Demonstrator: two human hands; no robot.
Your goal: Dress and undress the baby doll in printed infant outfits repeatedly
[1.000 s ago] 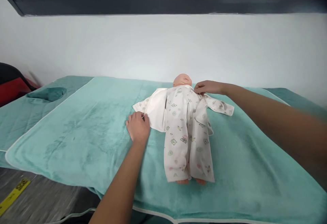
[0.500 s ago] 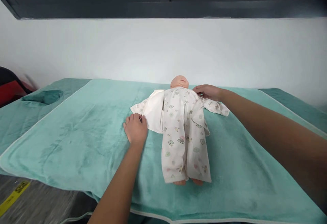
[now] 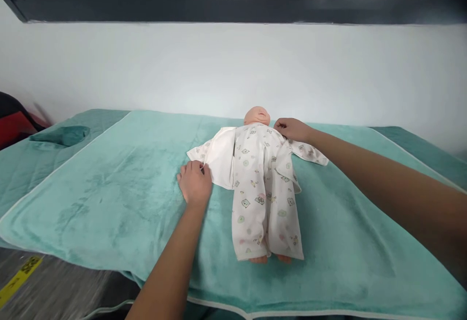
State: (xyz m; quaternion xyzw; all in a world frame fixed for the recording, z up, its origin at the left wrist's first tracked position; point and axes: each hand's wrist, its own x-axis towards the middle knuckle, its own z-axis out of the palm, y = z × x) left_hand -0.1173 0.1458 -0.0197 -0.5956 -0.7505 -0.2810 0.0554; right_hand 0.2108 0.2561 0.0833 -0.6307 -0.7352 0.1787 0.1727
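Note:
A baby doll point(image 3: 258, 115) lies on its back on a teal towel point(image 3: 120, 188), head toward the wall, feet toward me. It wears a white printed garment point(image 3: 260, 184) with one front flap folded open to the left. My left hand point(image 3: 195, 182) rests on the towel with its fingers pinched on the edge of that open flap. My right hand point(image 3: 292, 129) reaches over to the doll's shoulder, its fingers closed on the garment's collar beside the neck.
The towel covers a table that stands against a white wall point(image 3: 182, 67) under a dark window frame. A bunched dark teal cloth point(image 3: 60, 135) lies at the far left. Behind it sits a red and black object point(image 3: 12, 120). Yellow tape point(image 3: 20, 278) marks the floor.
Both hands stay on the garment in the same places. The view has shifted slightly; nothing else has moved.

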